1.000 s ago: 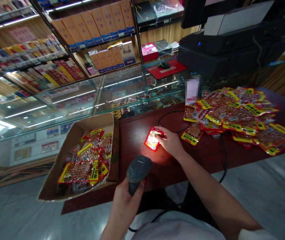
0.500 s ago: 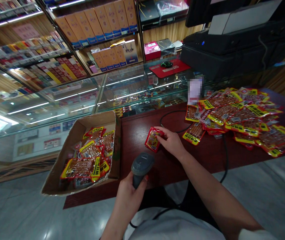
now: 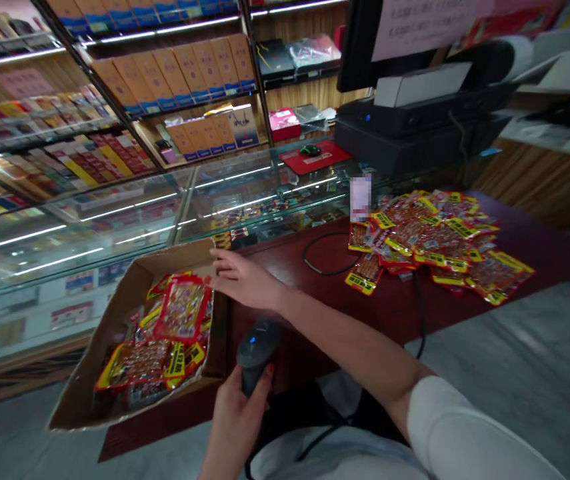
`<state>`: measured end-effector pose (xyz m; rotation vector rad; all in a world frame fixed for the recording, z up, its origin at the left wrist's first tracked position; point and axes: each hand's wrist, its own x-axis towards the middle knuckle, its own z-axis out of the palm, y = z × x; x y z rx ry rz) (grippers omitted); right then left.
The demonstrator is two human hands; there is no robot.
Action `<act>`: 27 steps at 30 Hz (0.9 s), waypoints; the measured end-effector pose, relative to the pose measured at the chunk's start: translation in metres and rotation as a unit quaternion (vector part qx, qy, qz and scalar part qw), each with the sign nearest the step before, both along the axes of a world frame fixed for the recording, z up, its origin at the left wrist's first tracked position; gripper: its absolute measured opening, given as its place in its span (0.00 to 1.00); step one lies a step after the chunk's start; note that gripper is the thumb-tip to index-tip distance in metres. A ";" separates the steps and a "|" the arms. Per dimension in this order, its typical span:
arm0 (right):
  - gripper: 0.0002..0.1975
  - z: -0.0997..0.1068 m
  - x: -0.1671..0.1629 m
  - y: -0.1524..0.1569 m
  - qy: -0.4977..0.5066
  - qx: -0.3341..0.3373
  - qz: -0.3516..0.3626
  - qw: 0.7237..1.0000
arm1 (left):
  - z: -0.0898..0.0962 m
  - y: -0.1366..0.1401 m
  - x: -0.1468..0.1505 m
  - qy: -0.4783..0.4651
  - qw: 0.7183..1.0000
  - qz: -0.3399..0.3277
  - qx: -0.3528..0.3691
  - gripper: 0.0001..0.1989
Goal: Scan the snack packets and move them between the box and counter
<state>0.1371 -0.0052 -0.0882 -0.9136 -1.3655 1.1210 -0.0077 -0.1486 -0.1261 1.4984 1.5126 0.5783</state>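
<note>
My left hand (image 3: pixel 241 413) is wrapped around the handle of a dark grey barcode scanner (image 3: pixel 259 350), whose small blue light is lit. Over the right wall of a cardboard box (image 3: pixel 221 313) reaches my right hand (image 3: pixel 239 275), fingers stretched out and apart. Just left of those fingertips, a red-edged snack packet (image 3: pixel 183 308) lies or drops on top of the others; whether it has settled I cannot tell. Beneath it, red and yellow snack packets (image 3: pixel 139 363) fill the box's floor.
A heap of similar packets (image 3: pixel 429 233) covers the table's right part. A black cable (image 3: pixel 309 267) loops on the dark red table (image 3: pixel 305 320). Behind stand a glass display counter (image 3: pixel 245 193), a mouse on a red mat (image 3: pixel 332 157) and a monitor (image 3: pixel 359 53).
My right hand has moved left from the table's middle to the box and let go of the snack packet. The scanner stays in my left hand; its blue light now shows. The view has shifted.
</note>
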 end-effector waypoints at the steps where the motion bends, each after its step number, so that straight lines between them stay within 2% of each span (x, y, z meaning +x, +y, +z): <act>1: 0.25 -0.001 0.006 -0.001 -0.076 0.027 -0.023 0.996 | 0.001 0.000 -0.001 0.005 1.000 0.002 0.001 0.23; 2: 0.20 -0.004 0.019 -0.005 -0.171 0.053 -0.059 0.982 | 0.003 0.001 -0.002 0.011 1.000 0.002 0.003 0.24; 3: 0.18 -0.010 0.037 -0.013 -0.269 0.073 -0.096 0.956 | 0.003 0.001 -0.003 0.016 1.000 0.001 0.005 0.24; 4: 0.19 -0.018 0.061 -0.023 -0.363 0.084 -0.129 0.919 | 0.003 0.002 -0.005 0.021 1.000 -0.002 0.006 0.24; 5: 0.23 -0.026 0.087 -0.034 -0.467 0.070 -0.157 0.867 | 0.003 0.002 -0.007 0.025 1.000 -0.005 0.006 0.24; 6: 0.24 -0.033 0.115 -0.046 -0.504 0.049 -0.170 0.845 | 0.002 0.003 -0.008 0.027 1.000 -0.008 0.005 0.24; 10: 0.24 -0.054 0.216 -0.094 -0.580 -0.007 -0.203 0.789 | -0.004 0.006 -0.010 0.027 1.000 -0.013 0.006 0.23; 12: 0.26 -0.059 0.248 -0.112 -0.643 -0.001 -0.173 0.746 | -0.006 0.006 -0.007 0.021 1.000 -0.016 0.009 0.23; 15: 0.31 -0.067 0.270 -0.130 -0.719 0.024 -0.132 0.683 | -0.006 0.004 -0.002 0.008 1.000 -0.023 0.006 0.22; 17: 0.32 -0.072 0.271 -0.137 -0.726 0.038 -0.134 0.674 | -0.006 0.003 0.000 0.005 1.000 -0.029 0.002 0.22; 19: 0.30 -0.074 0.260 -0.140 -0.710 0.052 -0.149 0.687 | -0.008 0.002 0.000 0.009 0.999 -0.036 0.001 0.21; 24: 0.15 -0.071 0.191 -0.148 -0.647 0.063 -0.163 0.743 | -0.011 0.002 -0.004 0.017 0.999 -0.039 0.012 0.19; 27: 0.15 -0.066 0.153 -0.150 -0.594 0.075 -0.132 0.790 | -0.009 0.002 -0.006 0.016 0.999 -0.033 0.015 0.18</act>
